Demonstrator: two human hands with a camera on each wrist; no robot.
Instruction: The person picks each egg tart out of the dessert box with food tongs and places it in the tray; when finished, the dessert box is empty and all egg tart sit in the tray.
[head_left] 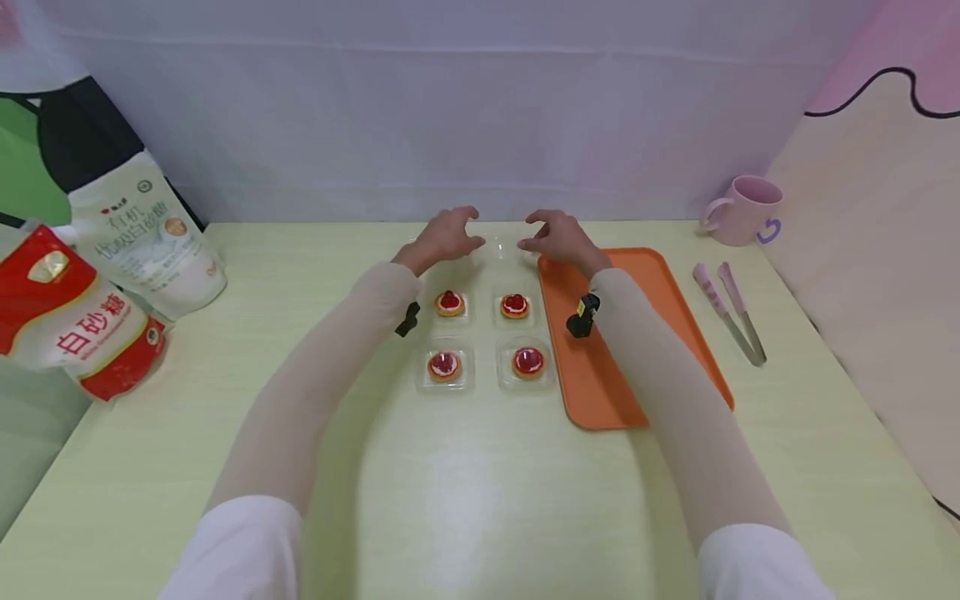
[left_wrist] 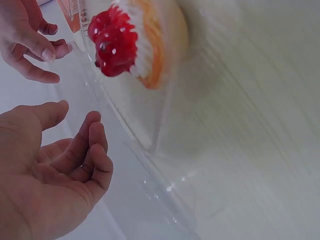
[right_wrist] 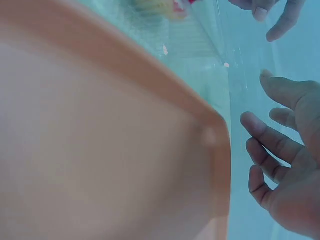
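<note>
My left hand (head_left: 447,236) and right hand (head_left: 558,236) reach to the far edge of the table, facing each other. Between them, clear plastic (head_left: 498,247) shows faintly. In the left wrist view, the left fingers curl loosely beside a clear plastic edge, thumb apart, nothing gripped. The right wrist view has the right thumb and fingers spread apart, also without a grip. Just nearer than the hands, a red-topped tart (head_left: 450,303) and a second tart (head_left: 514,306) sit in open clear boxes. Two more boxed tarts, one left (head_left: 445,366) and one right (head_left: 528,362), stand in front.
An orange tray (head_left: 600,392) lies under my right forearm. Right of it are tongs with pink handles (head_left: 731,312) and a pink mug (head_left: 746,208). A red and white sugar bag (head_left: 82,325) and a white bag (head_left: 150,233) stand at the left.
</note>
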